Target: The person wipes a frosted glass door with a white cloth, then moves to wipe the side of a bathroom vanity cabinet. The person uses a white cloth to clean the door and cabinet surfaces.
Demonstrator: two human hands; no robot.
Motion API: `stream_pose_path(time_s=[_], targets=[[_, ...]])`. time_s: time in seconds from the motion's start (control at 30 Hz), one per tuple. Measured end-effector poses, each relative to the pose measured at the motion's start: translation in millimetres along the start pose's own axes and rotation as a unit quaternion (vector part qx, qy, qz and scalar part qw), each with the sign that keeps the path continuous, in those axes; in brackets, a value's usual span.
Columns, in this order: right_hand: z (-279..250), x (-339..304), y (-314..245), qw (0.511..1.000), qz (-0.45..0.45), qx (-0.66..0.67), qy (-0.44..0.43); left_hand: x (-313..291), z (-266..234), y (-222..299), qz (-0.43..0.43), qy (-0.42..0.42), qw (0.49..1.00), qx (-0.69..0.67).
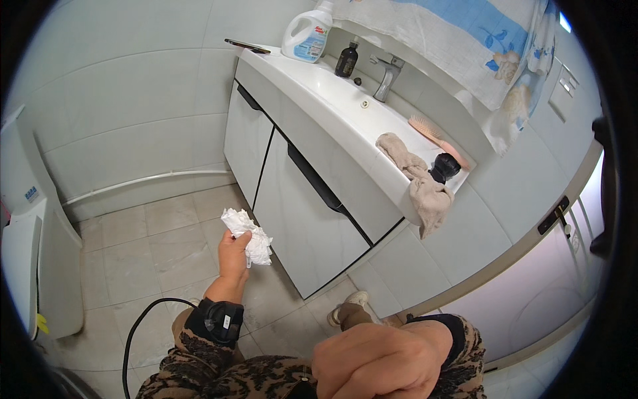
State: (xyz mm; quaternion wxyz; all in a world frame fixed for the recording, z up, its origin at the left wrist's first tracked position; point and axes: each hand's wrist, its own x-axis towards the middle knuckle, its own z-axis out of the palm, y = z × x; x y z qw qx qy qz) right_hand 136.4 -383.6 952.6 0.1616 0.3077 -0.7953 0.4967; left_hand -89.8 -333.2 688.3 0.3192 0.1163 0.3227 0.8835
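Note:
My left hand (232, 258) is closed round a crumpled wad of white tissue paper (257, 245), thumb pressed on top, held out in front of the cabinet doors. Close to the camera at the lower edge, my right hand (375, 361) is curled with its back toward me. Its fingertips are hidden, so whatever it may hold cannot be made out. A black strap with a cable (214, 322) sits round my left forearm. Ahead stands a white washbasin (299, 86) on a grey cabinet (309, 219) with black handles.
On the basin stand a white detergent jug (307, 34), a dark bottle (347, 60) and a chrome tap (387, 78). A pink hairbrush (435, 138) and a beige cloth (428, 194) lie at its right end. A toilet (50, 266) is at left, a door (531, 266) at right.

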Motion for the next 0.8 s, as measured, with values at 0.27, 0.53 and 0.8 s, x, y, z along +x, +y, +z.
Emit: stream_pose_path(time_s=[0.27,0.53,0.8], targets=[[-13.9,11.8,-27.6,0.961,0.148,0.109,0.206,0.6,3.1,3.4,-0.018,0.011,1.0,0.011],[-38.5,14.7,-38.4,0.97,-0.002,-0.13,0.207,2.4,0.9,1.8,-0.02,-0.003,1.0,0.012],[-127.9,12.2,-46.2,0.726,0.083,-0.671,0.125,-2.1,6.1,4.6,0.014,0.016,1.0,0.002]])
